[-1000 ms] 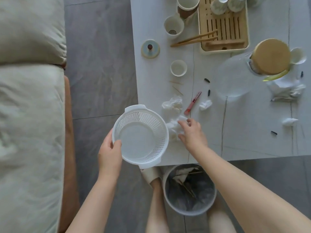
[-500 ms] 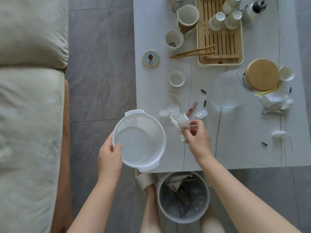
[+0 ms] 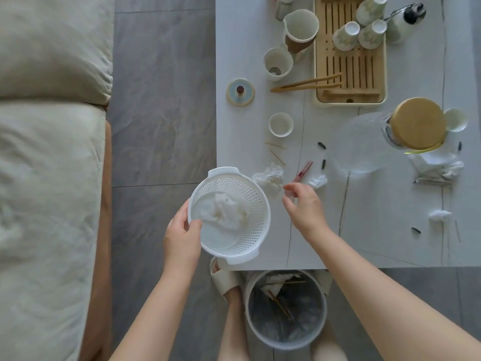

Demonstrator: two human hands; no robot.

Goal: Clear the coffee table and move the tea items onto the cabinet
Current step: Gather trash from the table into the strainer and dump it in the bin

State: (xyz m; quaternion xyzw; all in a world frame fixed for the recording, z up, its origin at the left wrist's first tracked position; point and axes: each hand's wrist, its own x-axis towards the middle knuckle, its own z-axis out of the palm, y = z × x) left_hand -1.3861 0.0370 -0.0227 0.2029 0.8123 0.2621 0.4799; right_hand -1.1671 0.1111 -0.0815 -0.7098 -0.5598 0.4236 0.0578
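Gripping the white basket [image 3: 230,214] by its near-left rim, the left hand [image 3: 182,237] has its thumb hooked over the edge and the fingers curled underneath, holding it at the near-left edge of the coffee table [image 3: 377,230]. A crumpled tissue [image 3: 229,211] lies inside the basket. The right hand [image 3: 303,208] hovers over the table just right of the basket, fingers loosely bent and released, nothing in them. Just beyond its fingertips sits another crumpled tissue [image 3: 269,177], with a red wrapper [image 3: 303,171] and a smaller paper wad [image 3: 318,181] to the right. Two toothpicks [image 3: 276,151] lie a little farther up, near a small white cup [image 3: 281,124]. At the far end, the wooden tea tray [image 3: 350,74] carries upturned cups [image 3: 359,35], with bamboo tongs [image 3: 307,84] resting across its left edge. A pitcher [image 3: 300,28] and a taller cup [image 3: 278,64] stand left of the tray, and a round lid [image 3: 240,91] lies further left. On the right stands a glass jar with a wooden lid [image 3: 416,123]. Below the near edge, on the floor, a bin [image 3: 286,308] holds scraps.
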